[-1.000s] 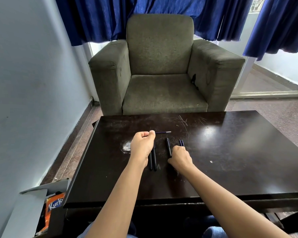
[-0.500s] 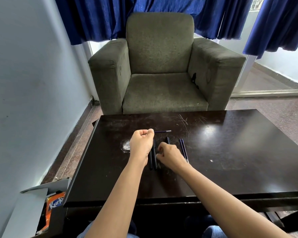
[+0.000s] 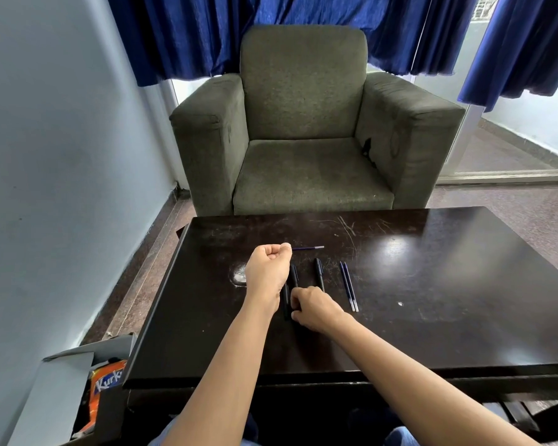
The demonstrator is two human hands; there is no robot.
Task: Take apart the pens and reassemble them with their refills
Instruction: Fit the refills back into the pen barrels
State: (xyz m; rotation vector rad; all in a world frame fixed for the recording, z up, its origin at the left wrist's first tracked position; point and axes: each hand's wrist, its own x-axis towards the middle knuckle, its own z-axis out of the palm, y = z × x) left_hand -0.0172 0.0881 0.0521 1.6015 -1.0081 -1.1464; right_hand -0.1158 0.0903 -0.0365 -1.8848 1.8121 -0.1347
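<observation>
I have my left hand (image 3: pixel 269 268) fisted round one refill (image 3: pixel 308 248), tip jutting free for loading, while my right hand (image 3: pixel 316 309) curls its fingers onto the near end of a black pen (image 3: pixel 293 275) on the tabletop (image 3: pixel 432 284), two spare refills (image 3: pixel 348 286) lying ready off to its right.

The table top (image 3: pixel 432 284) is dark wood under a glossy varnish, scratched in fine pale lines and rubbed to a dull whitish patch (image 3: pixel 240 275) in 1 spot. Each black pen (image 3: pixel 319 274) looks like matt plastic. The 2 refills (image 3: pixel 348 286) are thin, smooth blue plastic with pale tips, as is the lone refill (image 3: pixel 308 248). The armchair (image 3: pixel 303 91) wears coarse, matt olive cloth. The curtains (image 3: pixel 207 33) are crinkled blue cloth with a faint sheen. The snack packet (image 3: pixel 105 384) is glossy.
</observation>
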